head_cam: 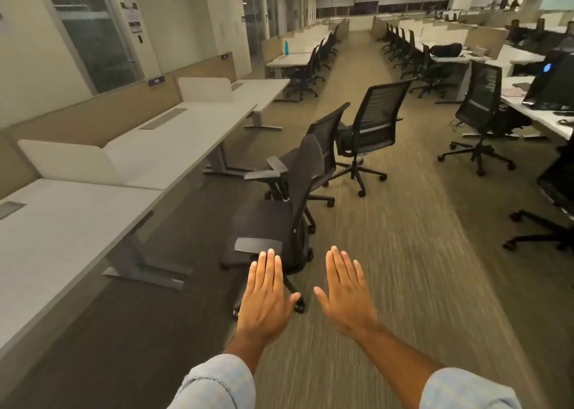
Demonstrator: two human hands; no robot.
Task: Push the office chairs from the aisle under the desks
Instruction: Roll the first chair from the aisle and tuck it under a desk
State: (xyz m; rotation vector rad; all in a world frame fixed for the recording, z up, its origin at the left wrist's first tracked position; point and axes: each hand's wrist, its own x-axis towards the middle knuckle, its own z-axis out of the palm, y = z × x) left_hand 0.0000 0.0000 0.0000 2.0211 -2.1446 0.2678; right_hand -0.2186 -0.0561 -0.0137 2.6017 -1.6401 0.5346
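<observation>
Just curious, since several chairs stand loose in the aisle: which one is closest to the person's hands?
The nearest chair, just beyond the left hand, beside the front desk. The other two loose chairs stand farther up the aisle.

desks left | 3 chairs in aisle beside them | hands before nearest chair

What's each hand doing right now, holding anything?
Left hand: open, fingers flat, holding nothing, short of the nearest office chair.
Right hand: open, fingers flat, holding nothing, over the carpet.
</observation>
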